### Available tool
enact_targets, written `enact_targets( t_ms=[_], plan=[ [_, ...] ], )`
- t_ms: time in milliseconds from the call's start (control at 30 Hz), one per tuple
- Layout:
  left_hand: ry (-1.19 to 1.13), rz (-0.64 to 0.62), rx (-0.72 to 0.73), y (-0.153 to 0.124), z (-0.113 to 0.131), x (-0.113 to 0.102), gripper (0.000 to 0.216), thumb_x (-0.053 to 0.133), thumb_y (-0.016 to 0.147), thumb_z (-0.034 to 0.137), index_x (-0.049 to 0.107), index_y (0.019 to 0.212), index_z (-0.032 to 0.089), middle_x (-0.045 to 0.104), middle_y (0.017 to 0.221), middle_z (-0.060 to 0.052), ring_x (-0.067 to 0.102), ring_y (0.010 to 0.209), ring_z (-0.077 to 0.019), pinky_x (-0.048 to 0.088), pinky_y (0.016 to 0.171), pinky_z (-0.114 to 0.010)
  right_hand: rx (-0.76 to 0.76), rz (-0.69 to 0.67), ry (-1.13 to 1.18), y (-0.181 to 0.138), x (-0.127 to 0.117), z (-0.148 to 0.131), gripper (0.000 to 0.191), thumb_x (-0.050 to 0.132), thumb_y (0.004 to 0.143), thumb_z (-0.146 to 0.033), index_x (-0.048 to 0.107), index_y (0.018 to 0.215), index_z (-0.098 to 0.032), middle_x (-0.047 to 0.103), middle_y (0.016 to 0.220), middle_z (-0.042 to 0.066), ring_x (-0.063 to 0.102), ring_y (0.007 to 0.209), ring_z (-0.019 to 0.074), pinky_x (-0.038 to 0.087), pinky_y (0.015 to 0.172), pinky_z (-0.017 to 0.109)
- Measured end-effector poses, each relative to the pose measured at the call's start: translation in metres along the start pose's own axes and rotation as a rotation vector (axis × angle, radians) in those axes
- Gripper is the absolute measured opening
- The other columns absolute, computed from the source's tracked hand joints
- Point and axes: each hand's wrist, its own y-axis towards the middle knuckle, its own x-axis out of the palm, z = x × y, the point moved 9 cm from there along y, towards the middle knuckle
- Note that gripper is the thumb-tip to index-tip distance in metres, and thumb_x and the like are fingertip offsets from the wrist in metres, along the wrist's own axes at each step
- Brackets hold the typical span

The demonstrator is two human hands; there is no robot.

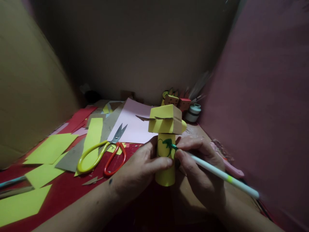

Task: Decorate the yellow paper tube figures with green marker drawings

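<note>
A yellow paper tube figure point(165, 175) with a boxy yellow-and-cardboard head point(166, 120) stands upright on the table. My left hand point(141, 169) is wrapped round the tube, thumb across its front. My right hand point(198, 164) pinches a white pen with a green tip point(217, 172). The pen's tip touches a green scribble point(168, 144) on the tube's upper front.
Scissors point(102, 154) with one yellow and one orange handle lie to the left on red paper point(67, 190). Yellow paper pieces point(49, 149), grey card scraps and a pink sheet point(135, 124) are spread around. Small craft figures and a white jar point(193, 112) stand at the back. A pink tool point(229, 166) lies at the right.
</note>
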Motion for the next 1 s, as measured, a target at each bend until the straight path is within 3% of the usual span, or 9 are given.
enact_targets(
  t_ms=[167,367,633,867,1000],
  plan=[
    [0.009,0.026,0.013,-0.0005,0.0030,0.0005,0.046,0.075,0.079,0.016,0.071,0.125,0.018,0.074,0.130,-0.011,0.062,0.127,-0.0333,0.048,0.095,-0.035,-0.014,-0.054,-0.037,0.0000,0.0015,-0.0002,0.011,0.069,0.088,-0.014,0.069,0.083,-0.025,0.068,0.080,0.000,0.064,0.077,0.0163,0.053,0.070,0.029],
    [0.038,0.001,0.007,0.0000,0.0005,-0.0023,0.041,0.078,0.082,0.022,0.071,0.123,0.019,0.074,0.128,-0.011,0.063,0.126,-0.0339,0.049,0.091,-0.035,0.020,-0.006,0.046,-0.0013,0.0006,0.0016,0.012,0.068,0.092,-0.016,0.070,0.091,-0.028,0.070,0.082,-0.001,0.063,0.065,0.0139,0.053,0.057,0.026],
    [0.030,-0.011,0.008,0.0023,-0.0004,-0.0011,0.043,0.074,0.080,0.014,0.071,0.123,0.018,0.075,0.126,-0.009,0.066,0.119,-0.0285,0.048,0.087,-0.032,0.021,-0.057,-0.017,-0.0022,0.0009,0.0048,0.014,0.068,0.088,-0.012,0.067,0.082,-0.025,0.064,0.079,-0.002,0.060,0.076,0.0148,0.049,0.069,0.029],
    [0.024,-0.004,0.008,0.0012,-0.0024,-0.0031,0.042,0.075,0.079,0.014,0.071,0.120,0.019,0.076,0.122,-0.009,0.067,0.115,-0.0286,0.049,0.084,-0.031,0.038,-0.057,0.052,-0.0014,0.0019,0.0045,0.014,0.066,0.093,-0.014,0.069,0.094,-0.028,0.067,0.079,-0.002,0.058,0.062,0.0126,0.049,0.056,0.025],
    [0.003,-0.014,0.034,0.0032,-0.0018,-0.0029,0.041,0.073,0.078,0.010,0.073,0.118,0.018,0.077,0.119,-0.009,0.069,0.109,-0.0274,0.049,0.082,-0.031,0.045,-0.023,-0.012,-0.0025,-0.0010,0.0064,0.009,0.069,0.090,-0.017,0.068,0.088,-0.026,0.067,0.080,0.000,0.060,0.070,0.0160,0.050,0.061,0.028]
  ],
)
